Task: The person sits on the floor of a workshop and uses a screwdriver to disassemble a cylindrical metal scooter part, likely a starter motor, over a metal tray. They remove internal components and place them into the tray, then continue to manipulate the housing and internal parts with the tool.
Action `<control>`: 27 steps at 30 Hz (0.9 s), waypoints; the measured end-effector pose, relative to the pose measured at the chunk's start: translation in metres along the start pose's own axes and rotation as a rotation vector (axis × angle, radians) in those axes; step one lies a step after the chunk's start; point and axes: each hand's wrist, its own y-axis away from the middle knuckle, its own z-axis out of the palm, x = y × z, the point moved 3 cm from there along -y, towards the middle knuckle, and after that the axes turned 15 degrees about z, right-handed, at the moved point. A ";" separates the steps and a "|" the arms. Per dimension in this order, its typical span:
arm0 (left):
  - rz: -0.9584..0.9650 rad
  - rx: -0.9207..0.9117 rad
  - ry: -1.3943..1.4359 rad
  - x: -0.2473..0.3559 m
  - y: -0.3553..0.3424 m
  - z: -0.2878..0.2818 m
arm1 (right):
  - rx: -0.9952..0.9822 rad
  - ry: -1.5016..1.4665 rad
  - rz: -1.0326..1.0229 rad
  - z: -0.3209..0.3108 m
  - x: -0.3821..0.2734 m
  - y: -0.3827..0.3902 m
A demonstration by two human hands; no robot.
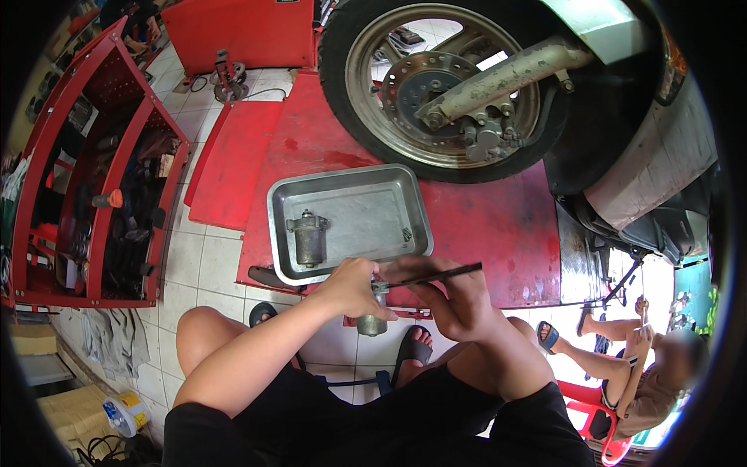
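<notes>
L hand grips metal cyl.; R hand curled inward w/ bar.

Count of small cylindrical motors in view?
2: one motor in the metal tray, another motor in the left hand. More may be hidden on the red shelving.

White square tiles covered the floor below and beyond the left hand, and well to that hand's left stood a tall red metal shelf with crowded compartments. A scuffed, stained red platform spread just beyond the right hand, with an upright red panel farther off. Well to the right hand's right, a red plastic chair stood near bright light.
</notes>
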 end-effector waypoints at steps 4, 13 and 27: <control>0.017 -0.036 -0.042 0.002 0.000 -0.004 | -0.118 0.143 -0.034 -0.010 0.004 0.005; 0.012 -0.041 -0.039 0.006 0.001 -0.003 | -0.259 0.085 0.051 -0.003 0.016 0.005; 0.117 0.056 0.009 0.006 0.001 0.002 | -0.276 0.097 0.097 -0.002 0.016 0.005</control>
